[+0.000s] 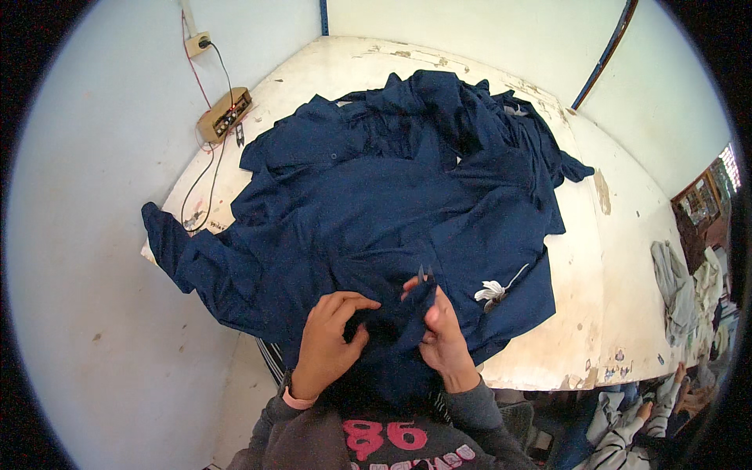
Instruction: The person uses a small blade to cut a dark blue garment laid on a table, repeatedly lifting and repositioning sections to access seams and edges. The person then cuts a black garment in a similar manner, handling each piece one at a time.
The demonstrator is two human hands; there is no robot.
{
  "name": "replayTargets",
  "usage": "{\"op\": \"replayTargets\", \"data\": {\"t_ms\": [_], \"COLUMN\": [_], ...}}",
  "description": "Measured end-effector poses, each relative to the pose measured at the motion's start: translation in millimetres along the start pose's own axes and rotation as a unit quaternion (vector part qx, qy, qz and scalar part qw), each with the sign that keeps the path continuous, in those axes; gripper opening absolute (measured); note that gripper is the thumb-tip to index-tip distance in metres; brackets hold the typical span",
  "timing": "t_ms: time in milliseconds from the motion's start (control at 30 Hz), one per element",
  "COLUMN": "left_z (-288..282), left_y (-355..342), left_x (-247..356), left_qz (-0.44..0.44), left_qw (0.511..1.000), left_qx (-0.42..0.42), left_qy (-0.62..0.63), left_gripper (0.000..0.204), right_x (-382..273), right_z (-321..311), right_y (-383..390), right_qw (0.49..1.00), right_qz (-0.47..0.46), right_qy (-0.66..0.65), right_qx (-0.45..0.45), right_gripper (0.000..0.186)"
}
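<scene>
A large navy garment (pixel 368 204) lies in loose folds over the table and drops toward my lap. My left hand (pixel 329 337) rests at its near part, fingers curved and thumb apart from them, with navy cloth showing behind the gap. To its right, my right hand (pixel 446 341) is closed around small thread snips (pixel 425 274), whose two pointed blades stick up past the fingers. The rest of the snips is hidden by the hand. Right of that hand, a white flower motif (pixel 492 293) with a thin stem shows on the navy cloth.
The pale, worn table (pixel 564 337) runs against the walls. At the back left sit a power strip (pixel 225 115) with cables and a small dark tool (pixel 240 135). A wall socket (pixel 198 45) is above. Grey and white cloths (pixel 674 290) and another person's sleeve (pixel 623 439) are at the right.
</scene>
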State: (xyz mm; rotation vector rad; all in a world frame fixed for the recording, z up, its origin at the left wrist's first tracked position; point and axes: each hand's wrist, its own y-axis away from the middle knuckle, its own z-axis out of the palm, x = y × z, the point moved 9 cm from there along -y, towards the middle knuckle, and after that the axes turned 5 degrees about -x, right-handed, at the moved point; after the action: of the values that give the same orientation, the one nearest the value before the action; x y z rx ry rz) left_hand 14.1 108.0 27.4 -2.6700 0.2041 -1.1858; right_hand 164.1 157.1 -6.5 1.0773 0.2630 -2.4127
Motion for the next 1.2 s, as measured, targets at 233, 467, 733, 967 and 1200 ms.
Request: {"op": "replayTargets", "data": {"t_ms": [233, 467, 733, 967, 1200], "left_z": [-2.0, 27.0, 13.4, 8.1, 1.6], "left_y": [2.5, 11.6, -1.6, -0.9, -2.7], "left_x": [-15.8, -48.5, -11.7, -13.2, 1.8], "left_qz": [0.036, -0.057, -0.009, 0.016, 0.069], "left_qw": [0.999, 0.895, 0.845, 0.949, 0.971], "left_qx": [0.014, -0.112, -0.037, 0.031, 0.092], "left_qy": [0.023, 0.428, 0.533, 0.314, 0.210], "left_gripper": [0.035, 0.034, 0.025, 0.016, 0.012], "right_x": [-8.9, -19.3, 2.6, -44.0, -53.2], "right_z": [5.0, -19.5, -30.9, -15.4, 6.8], "right_y": [-3.1, -8.4, -3.4, 19.3, 31.7], "right_qw": [0.999, 0.987, 0.942, 0.859, 0.847], "right_qz": [-0.031, -0.086, -0.054, -0.161, -0.161], "right_qy": [0.029, 0.102, 0.324, 0.463, 0.502], "right_qx": [0.022, 0.087, 0.076, 0.149, 0.070], "right_gripper": [0.050, 0.040, 0.036, 0.043, 0.025]}}
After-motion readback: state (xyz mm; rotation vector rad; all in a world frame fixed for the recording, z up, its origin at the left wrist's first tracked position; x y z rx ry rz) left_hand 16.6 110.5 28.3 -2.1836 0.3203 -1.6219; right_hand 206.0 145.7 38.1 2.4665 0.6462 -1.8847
